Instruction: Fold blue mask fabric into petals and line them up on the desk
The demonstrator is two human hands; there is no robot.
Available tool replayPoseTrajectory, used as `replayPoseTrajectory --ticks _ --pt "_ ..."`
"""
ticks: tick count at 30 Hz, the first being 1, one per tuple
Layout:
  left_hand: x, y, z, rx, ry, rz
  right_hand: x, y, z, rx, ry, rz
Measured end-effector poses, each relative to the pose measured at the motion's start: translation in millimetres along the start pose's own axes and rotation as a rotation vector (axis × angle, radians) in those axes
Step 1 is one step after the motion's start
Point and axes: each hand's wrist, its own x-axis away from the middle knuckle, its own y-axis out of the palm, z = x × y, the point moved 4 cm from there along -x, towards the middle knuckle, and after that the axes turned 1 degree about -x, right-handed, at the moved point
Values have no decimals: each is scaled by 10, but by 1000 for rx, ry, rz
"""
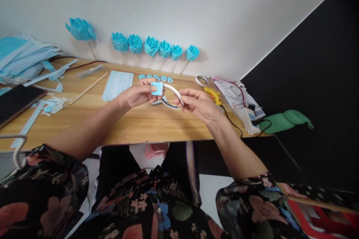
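Between thumb and fingers, my left hand [139, 93] pinches a small folded blue piece [157, 88]. Beside it, my right hand [198, 104] holds the edge of a white tape ring [176, 91], whose left side meets the blue piece. Both hands are just above the wooden table. Behind them several small curled blue pieces [163, 78] lie in a row. A flat blue mask sheet [118, 85] rests behind my left forearm. Something pale lies partly hidden beneath the blue piece.
Several blue flowers on sticks [151, 46] lean against the wall. Stacked masks [22, 58], a dark phone-like slab [18, 102], cut scraps [54, 104] and a stick [89, 87] are left. Another tape roll [202, 80], yellow glue gun [213, 95], power strip [250, 120] and green pouch [286, 121] are right.
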Motion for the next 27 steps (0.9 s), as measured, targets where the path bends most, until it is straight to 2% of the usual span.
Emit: replayPoseTrajectory --ticks 5,10,18,22,27 --pt "26 63 73 -272 19 -48 -26 -92 -27 248 -45 22" --pt "56 187 169 -524 87 -68 28 -97 -106 435 -82 21" --pt "73 255 176 -576 124 -60 42 -151 -182 519 -140 38" --pt "72 257 144 -601 123 -32 36 -202 -133 530 -151 -3" --pt "72 279 107 -646 124 -23 37 -252 -79 563 -140 24"
